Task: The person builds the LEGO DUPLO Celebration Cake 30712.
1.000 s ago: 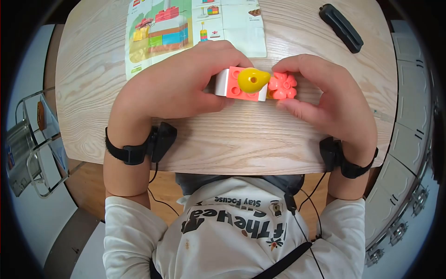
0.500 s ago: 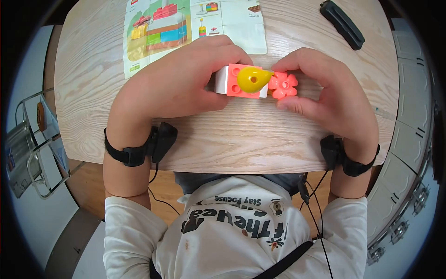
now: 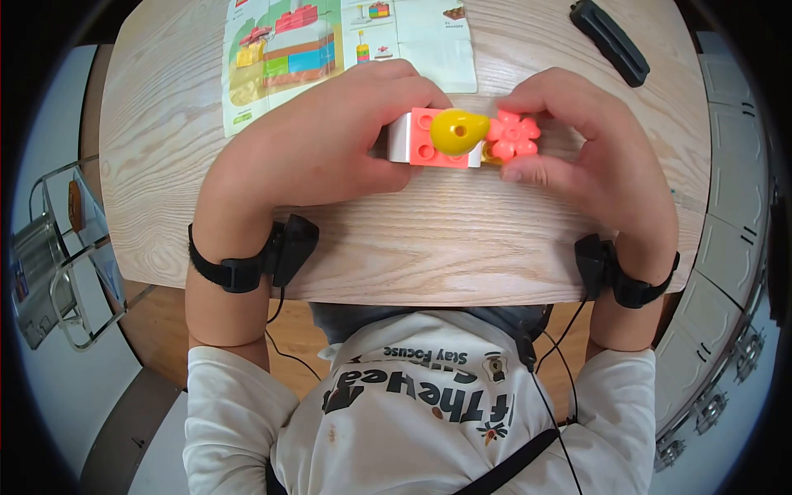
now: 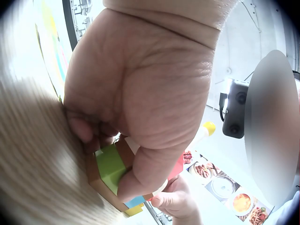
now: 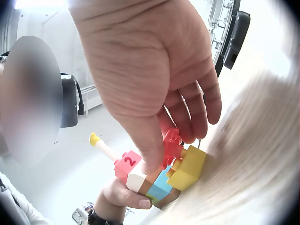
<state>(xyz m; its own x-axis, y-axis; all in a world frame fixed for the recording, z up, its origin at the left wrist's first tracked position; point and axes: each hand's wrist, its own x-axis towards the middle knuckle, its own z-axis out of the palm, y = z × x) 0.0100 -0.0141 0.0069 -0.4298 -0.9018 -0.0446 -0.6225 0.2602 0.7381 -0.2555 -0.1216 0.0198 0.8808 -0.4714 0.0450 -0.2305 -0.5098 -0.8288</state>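
My left hand [image 3: 322,148] grips a stack of toy building bricks from its left side. Green [image 4: 109,164] and blue bricks [image 5: 161,185] sit low in it, between brown layers. Higher up come a white brick [image 5: 136,182] and a pink brick [image 5: 127,164] marked 2, topped by a candle with a yellow flame [image 3: 460,132]. To the right of the stack, my right hand [image 3: 606,165] pinches a pink flower piece [image 3: 513,134] between thumb and fingers. Close under the flower, a yellow brick [image 5: 189,168] stands against the end of the stack.
A printed building-instruction sheet [image 3: 429,49] lies on the wooden table [image 3: 429,239] behind my left hand. At the back right is a black elongated case [image 3: 609,43]. The table's front edge runs close to my body, with cables hanging from the wrist straps.
Both hands, with the brick stack and flower, have shifted slightly away from my body and to the right. The hold of each hand looks the same.
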